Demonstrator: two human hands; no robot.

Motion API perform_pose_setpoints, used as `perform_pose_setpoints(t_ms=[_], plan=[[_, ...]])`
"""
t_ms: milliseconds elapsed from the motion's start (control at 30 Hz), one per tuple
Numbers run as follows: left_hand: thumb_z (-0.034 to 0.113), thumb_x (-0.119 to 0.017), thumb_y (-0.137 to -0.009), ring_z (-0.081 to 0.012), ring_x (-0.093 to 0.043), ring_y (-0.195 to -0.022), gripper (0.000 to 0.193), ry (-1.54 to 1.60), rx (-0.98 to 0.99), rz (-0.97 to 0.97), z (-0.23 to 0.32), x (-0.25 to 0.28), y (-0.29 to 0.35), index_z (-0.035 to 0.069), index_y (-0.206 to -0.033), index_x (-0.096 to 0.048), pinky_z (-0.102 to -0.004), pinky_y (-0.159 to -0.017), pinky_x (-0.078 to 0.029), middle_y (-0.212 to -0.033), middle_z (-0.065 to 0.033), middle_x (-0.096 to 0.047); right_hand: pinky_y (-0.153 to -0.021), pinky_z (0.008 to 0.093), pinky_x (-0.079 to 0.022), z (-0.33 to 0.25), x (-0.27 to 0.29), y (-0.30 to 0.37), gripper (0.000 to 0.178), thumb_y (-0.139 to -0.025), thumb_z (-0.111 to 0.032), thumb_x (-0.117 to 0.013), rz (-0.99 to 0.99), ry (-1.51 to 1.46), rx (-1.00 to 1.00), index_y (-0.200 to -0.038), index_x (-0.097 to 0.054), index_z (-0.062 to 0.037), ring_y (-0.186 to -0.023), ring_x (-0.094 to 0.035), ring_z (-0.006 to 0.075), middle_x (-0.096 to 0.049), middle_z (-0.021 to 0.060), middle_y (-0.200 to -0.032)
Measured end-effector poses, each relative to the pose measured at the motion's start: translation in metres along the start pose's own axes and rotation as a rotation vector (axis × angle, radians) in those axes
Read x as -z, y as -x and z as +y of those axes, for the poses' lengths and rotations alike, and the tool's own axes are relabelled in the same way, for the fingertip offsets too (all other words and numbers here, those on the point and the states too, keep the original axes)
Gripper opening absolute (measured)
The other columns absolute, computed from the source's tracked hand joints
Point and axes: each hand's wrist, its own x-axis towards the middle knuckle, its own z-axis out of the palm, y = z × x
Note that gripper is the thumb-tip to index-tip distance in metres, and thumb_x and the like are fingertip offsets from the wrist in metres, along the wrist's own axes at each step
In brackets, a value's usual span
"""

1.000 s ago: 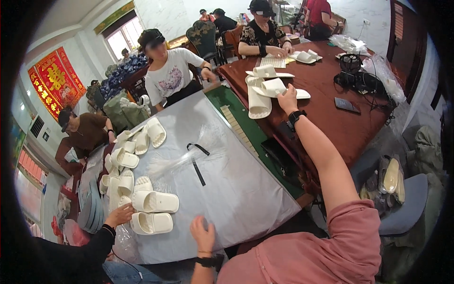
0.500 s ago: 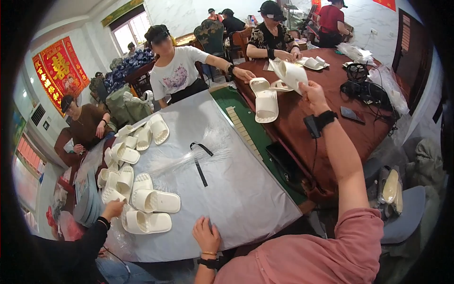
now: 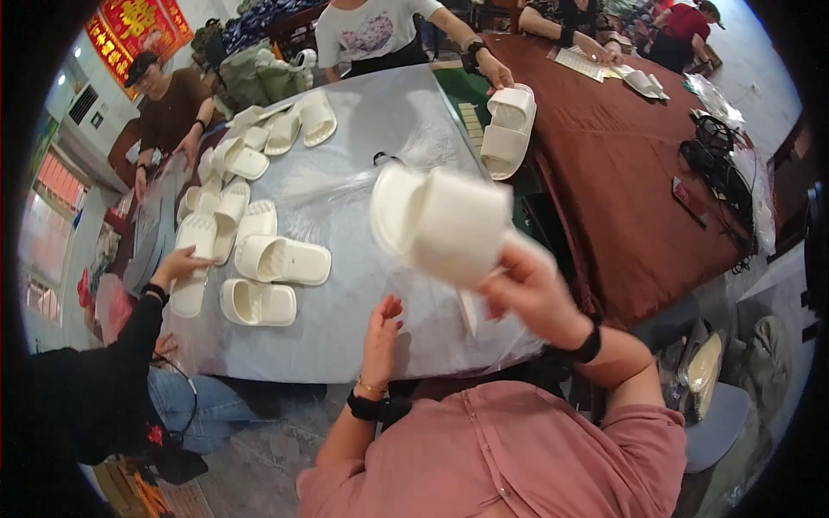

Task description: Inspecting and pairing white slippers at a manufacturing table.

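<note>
My right hand (image 3: 540, 293) grips a cream slide slipper (image 3: 462, 224) by one end, holding it up above the grey-covered table; it is slightly blurred. A thin pale strip (image 3: 466, 311) shows below it, and I cannot tell what it belongs to. My left hand (image 3: 380, 341) is raised at the table's near edge, fingers apart, with nothing in it. To its left lie two more cream slippers, a wide-strapped one (image 3: 283, 261) and one nearer me (image 3: 258, 303).
Several cream slippers (image 3: 242, 160) cover the table's left side. At left, a co-worker's hand (image 3: 186, 263) holds a slipper; across, another person's hand (image 3: 495, 69) holds slippers (image 3: 508, 134). The brown-covered table (image 3: 622, 190) at right bears black cables (image 3: 717, 164) and a phone (image 3: 688, 203).
My right hand has brought the slipper from over the brown table back toward me and left. My left hand has lifted. The person across has picked up slippers; the view has tilted down.
</note>
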Motion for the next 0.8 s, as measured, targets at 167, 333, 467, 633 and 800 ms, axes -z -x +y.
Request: perform_pose_setpoints(t_ms=[167,333,467,633,800], plan=[[0.036,-0.044,-0.099,-0.0201,-0.049,-0.115,0.05,0.419,0.1,0.246,0.008,0.012,0.002,0.004,-0.136,-0.036,-0.0358,-0.099,-0.038,-0.129,-0.0088,-0.049,-0.066,0.0236,-0.048,0.062,-0.021,0.0,0.022,-0.087,-0.006,-0.061,-0.35,0.376,0.019,-0.109,-0.062,0.0,-0.076,-0.059,0.0082,-0.065,0.0038,-0.089],[0.018,-0.058,-0.093,-0.015,-0.053,-0.106,0.046,0.245,0.144,0.314,0.013,0.028,0.007,0.004,-0.132,-0.04,-0.03,-0.086,-0.047,-0.121,-0.0063,-0.052,-0.066,0.0312,-0.05,0.098,0.001,-0.046,0.026,-0.085,-0.012,-0.063,0.052,0.562,0.238,-0.108,-0.061,0.0018,-0.072,-0.062,0.0202,-0.066,0.0141,-0.091],[0.018,-0.054,-0.093,-0.0158,-0.056,-0.096,0.05,0.195,0.137,0.349,0.009,0.026,0.006,0.009,-0.137,-0.033,-0.0341,-0.081,-0.048,-0.114,-0.0061,-0.056,-0.071,0.0364,-0.051,0.123,0.004,-0.082,0.045,-0.082,-0.024,-0.067,0.053,0.709,0.097,-0.114,-0.056,0.0054,-0.08,-0.064,0.0275,-0.065,0.0193,-0.096],[0.012,-0.059,-0.089,-0.0152,-0.057,-0.09,0.067,0.164,0.129,0.415,0.009,0.029,0.004,0.011,-0.144,-0.02,-0.0308,-0.074,-0.05,-0.112,-0.0087,-0.056,-0.076,0.0457,-0.049,0.144,-0.015,-0.12,0.053,-0.078,-0.038,-0.067,-0.023,0.951,-0.074,-0.102,-0.052,0.0076,-0.087,-0.063,0.041,-0.064,0.0266,-0.093],[0.006,-0.065,-0.083,-0.0124,-0.058,-0.082,0.084,0.121,0.161,0.451,0.007,0.03,0.003,0.009,-0.147,-0.01,-0.0257,-0.064,-0.051,-0.102,-0.0085,-0.057,-0.074,0.0513,-0.049,0.157,-0.023,-0.14,0.031,-0.084,-0.02,-0.053,0.069,1.078,-0.052,-0.098,-0.051,0.0066,-0.082,-0.061,0.0462,-0.063,0.0303,-0.087]])
